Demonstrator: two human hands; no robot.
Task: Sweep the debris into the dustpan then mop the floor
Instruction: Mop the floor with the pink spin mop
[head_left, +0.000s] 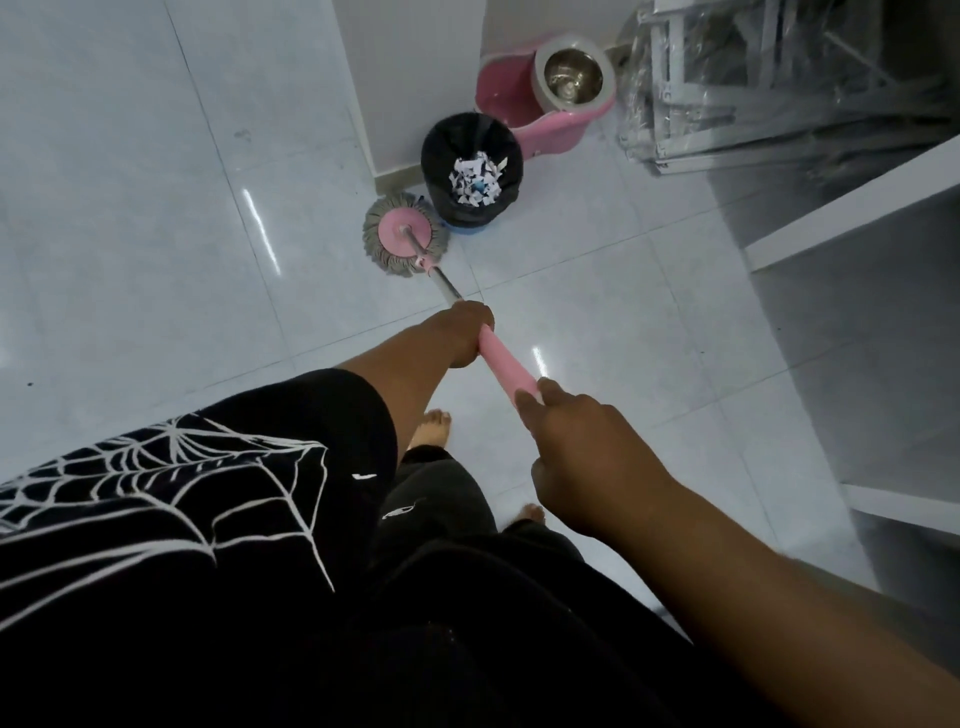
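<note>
fingers (525, 406) curled round one mop (506, 366) — left hand (465, 332), right hand (587, 452), one bin (434, 156), one bucket (550, 135)

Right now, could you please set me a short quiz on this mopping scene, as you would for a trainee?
1. True or false: the mop head rests on the floor tiles right beside the waste bin.
2. Which hand has its fingers round the mop handle nearer the mop head? A) left hand B) right hand
3. Fill in: the bin holds shredded ____.
Key: 1 true; 2 A; 3 paper.
</note>
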